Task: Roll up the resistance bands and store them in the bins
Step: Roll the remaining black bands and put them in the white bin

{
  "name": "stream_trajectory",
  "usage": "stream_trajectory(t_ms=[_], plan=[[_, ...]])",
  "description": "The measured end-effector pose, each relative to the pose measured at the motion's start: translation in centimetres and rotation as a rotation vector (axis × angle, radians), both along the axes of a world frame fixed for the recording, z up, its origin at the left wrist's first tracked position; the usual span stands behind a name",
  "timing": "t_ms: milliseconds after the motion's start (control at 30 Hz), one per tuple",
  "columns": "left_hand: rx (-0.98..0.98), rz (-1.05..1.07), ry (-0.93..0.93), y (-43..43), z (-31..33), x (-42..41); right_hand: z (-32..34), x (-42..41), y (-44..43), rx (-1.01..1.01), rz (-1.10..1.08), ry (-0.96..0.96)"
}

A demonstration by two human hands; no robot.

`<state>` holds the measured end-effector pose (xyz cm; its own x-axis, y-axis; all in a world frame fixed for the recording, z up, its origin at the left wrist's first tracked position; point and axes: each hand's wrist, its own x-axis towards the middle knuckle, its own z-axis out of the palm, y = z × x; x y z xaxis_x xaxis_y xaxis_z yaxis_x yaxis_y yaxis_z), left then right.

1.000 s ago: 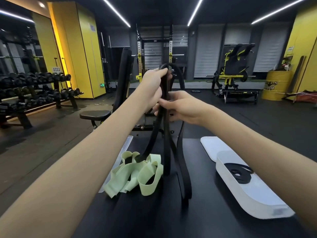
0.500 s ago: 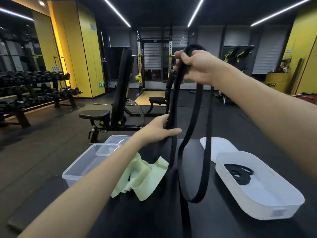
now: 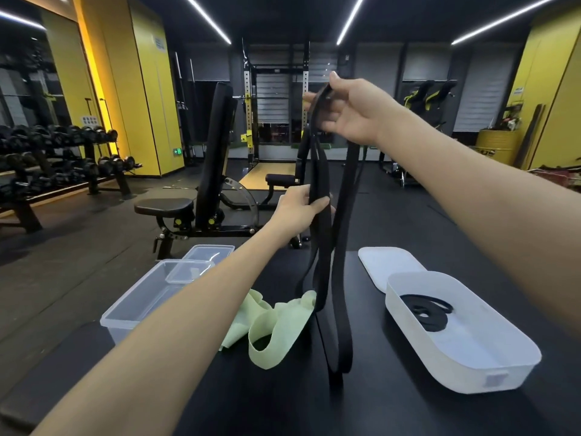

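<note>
The right hand point(image 3: 350, 113) is raised out in front, its fingers curled over the top fold of a long black resistance band point(image 3: 319, 171) with the thumb sticking up. The band hangs straight down from that grip in several strands. Lower, the left hand point(image 3: 297, 210) has its thumb and fingers wrapped round the left strands, so the band runs taut between the 2 hands. Below the left hand the loops drop on to the black table point(image 3: 408, 410), the lowest bend lying near its middle.

Just left of that bend, touching the hanging strands, a pale green resistance band point(image 3: 276, 325) lies loose and crumpled. To the right stands a white bin point(image 3: 503, 369) with 1 coiled black band point(image 3: 427, 313) inside, and its white lid point(image 3: 385, 264) lies flat behind it. On the left, under the left forearm, is a clear plastic bin point(image 3: 135, 306) with a smaller clear tub point(image 3: 188, 272) resting at its far end.
</note>
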<state>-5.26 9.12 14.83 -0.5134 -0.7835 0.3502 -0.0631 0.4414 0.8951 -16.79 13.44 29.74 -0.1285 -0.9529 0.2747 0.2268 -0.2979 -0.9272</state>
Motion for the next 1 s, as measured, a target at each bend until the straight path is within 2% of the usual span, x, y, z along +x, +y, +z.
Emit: stream_trajectory(t_ms=[167,300,467,667,867,1000], plan=[[0.016,0.056,0.128,-0.3,1.3,-0.3,-3.5,-0.7,0.3,0.149,0.064,0.112],[-0.012,0.100,0.148,-0.5,2.5,-0.2,-7.7,-0.9,0.4,0.234,0.087,0.260],[0.047,0.040,0.069,-0.9,3.4,-0.4,-12.3,-0.9,1.5,0.223,0.242,0.192],[0.103,-0.075,0.095,-0.2,3.3,-0.4,-16.8,-1.2,3.8,0.233,0.127,0.470],[0.164,-0.141,0.111,1.1,4.9,-0.4,-15.8,-0.9,4.7,0.130,0.032,0.386],[0.151,-0.044,0.114,1.8,6.5,0.1,-12.6,-1.1,5.5,0.079,0.045,0.276]])
